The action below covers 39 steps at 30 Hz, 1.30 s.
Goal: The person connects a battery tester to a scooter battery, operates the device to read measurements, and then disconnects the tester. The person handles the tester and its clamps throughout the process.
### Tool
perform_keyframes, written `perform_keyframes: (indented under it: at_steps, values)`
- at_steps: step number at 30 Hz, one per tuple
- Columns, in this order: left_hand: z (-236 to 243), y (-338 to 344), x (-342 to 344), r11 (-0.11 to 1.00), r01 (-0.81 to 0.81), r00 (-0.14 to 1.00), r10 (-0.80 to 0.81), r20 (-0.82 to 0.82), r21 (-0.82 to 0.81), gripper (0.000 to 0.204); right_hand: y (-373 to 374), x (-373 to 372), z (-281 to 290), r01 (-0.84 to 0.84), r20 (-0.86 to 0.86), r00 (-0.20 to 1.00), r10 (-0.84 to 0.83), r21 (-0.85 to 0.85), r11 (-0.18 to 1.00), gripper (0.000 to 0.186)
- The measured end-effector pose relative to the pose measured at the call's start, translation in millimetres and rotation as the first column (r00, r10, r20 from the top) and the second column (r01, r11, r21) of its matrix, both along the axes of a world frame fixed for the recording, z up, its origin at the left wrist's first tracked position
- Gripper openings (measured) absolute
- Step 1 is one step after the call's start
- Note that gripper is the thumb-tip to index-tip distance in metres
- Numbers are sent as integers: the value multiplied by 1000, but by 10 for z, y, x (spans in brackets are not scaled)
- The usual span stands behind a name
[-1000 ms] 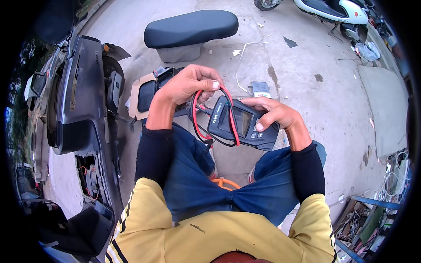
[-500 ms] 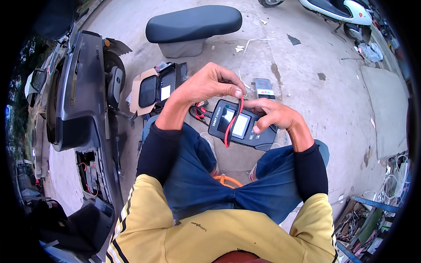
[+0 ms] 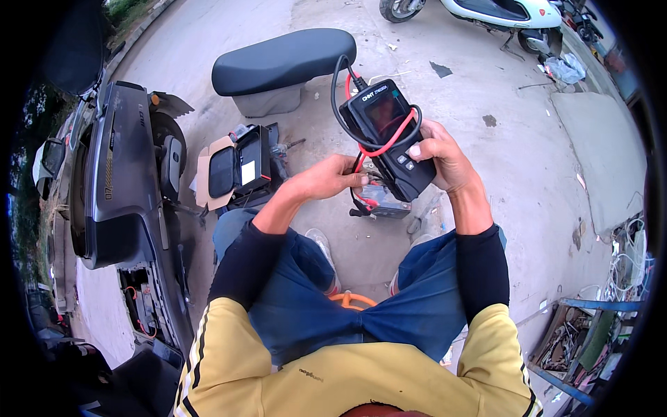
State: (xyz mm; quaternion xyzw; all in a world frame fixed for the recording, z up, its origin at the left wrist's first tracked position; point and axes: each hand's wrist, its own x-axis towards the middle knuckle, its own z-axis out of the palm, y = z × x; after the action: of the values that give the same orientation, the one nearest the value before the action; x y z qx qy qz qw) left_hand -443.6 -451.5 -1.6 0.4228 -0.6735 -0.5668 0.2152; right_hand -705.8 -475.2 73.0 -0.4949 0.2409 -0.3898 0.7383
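Observation:
My right hand [image 3: 448,161] grips the lower end of a black handheld battery tester [image 3: 384,110], its thumb beside the buttons. The tester stands tilted, and its screen looks dark. Red and black leads [image 3: 399,139] run from its top end and loop around its body. Lower down, my left hand [image 3: 326,179] pinches these leads between thumb and fingers, left of the tester. Below that hand hang a red and black lead end, whose exact shape I cannot make out. Under the tester, a grey box-shaped battery [image 3: 396,208] sits on the ground, partly hidden by the tester and leads.
An opened box [image 3: 258,163] with a cardboard flap stands left of my hands. Beyond it a dark scooter seat [image 3: 285,59] rests on the concrete. A grey scooter [image 3: 121,160] stands at left, a white one [image 3: 504,17] at far right. A rack of scrap [image 3: 577,340] is at lower right.
The tester has turned so its lead end points away, and has moved up and right. My left hand has come down from above the tester to the leads beside it.

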Motion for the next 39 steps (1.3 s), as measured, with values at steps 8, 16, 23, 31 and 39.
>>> perform_keyframes:
  at_steps: [8,16,23,31,39]
  values:
    - [348,169,-105,1000,-2,971,9,239,-31,16,-250,-250,-109,399,-310,824,-474,-277,874,57]
    - [876,503,-349,607,409,600,383,702,-681,7,-207,-131,-292,137,-712,496,-497,-501,855,64]
    - [1206,388,-610,255,745,476,446,758,-617,7,-9,172,-326,-250,-776,628,-54,-267,931,44]
    - [1124,172,-404,205,574,776,171,607,-792,39,214,289,-319,-338,-469,846,255,-102,936,45]
    - [664,867,-224,478,-505,778,613,-139,-719,69,206,372,-477,-192,-80,975,205,143,971,50]
